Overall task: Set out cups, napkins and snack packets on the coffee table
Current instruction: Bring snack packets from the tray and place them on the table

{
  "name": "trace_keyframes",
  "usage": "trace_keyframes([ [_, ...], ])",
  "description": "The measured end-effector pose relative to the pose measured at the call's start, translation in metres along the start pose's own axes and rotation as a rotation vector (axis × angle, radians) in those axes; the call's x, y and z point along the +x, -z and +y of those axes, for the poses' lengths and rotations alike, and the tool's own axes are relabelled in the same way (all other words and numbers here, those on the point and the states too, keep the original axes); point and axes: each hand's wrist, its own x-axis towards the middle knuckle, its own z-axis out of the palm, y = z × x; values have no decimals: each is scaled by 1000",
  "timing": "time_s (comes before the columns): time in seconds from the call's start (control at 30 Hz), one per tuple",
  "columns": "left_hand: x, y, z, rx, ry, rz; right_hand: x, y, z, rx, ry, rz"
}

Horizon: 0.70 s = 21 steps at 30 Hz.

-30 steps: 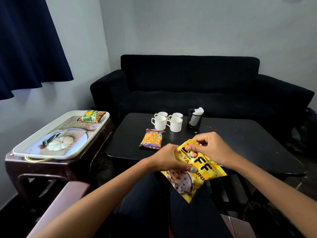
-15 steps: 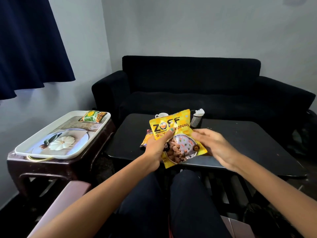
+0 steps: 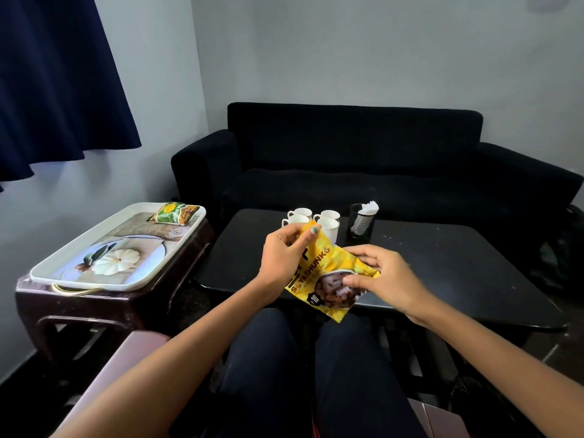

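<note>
Landmark: black coffee table [image 3: 442,263].

Hands: 2 in view. Left hand [image 3: 281,260] pinches the top edge of the yellow snack packet [image 3: 328,273], thumb and fingers curled round it. Right hand [image 3: 384,279] grips the packet's right side, fingers curled over its face. Packet is held tilted in the air above the near edge of the coffee table, not lying on it; printed text reads "SOYACHUNKS".

Count on the coffee table:
- White cups [image 3: 327,221]: 4, clustered in a two-by-two group at the far side of the table, partly hidden behind the held packet.
- Black mesh holder [image 3: 361,224]: 1, just right of the cups, with white napkins [image 3: 368,207] standing out of its top. Napkin count cannot be told.

Count off the coffee table:
- Green snack packet [image 3: 175,213]: 1, lying at the far end of the white tray [image 3: 57,273].
- Tray: 1, printed with a pumpkin picture, resting on a brown side table [image 3: 79,308] left of the coffee table.
- Black sofa [image 3: 354,159]: 1, behind the coffee table.

Snack packets visible: 2 in all (1 yellow, 1 green).
</note>
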Motion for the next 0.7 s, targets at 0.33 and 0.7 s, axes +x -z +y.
trace_keyframes([
  [0.33,8,7,2,-180,259,217,6,5,2,173,23,351],
  [0.7,10,8,-4,-247,258,299,13,-7,-6,50,194,521],
])
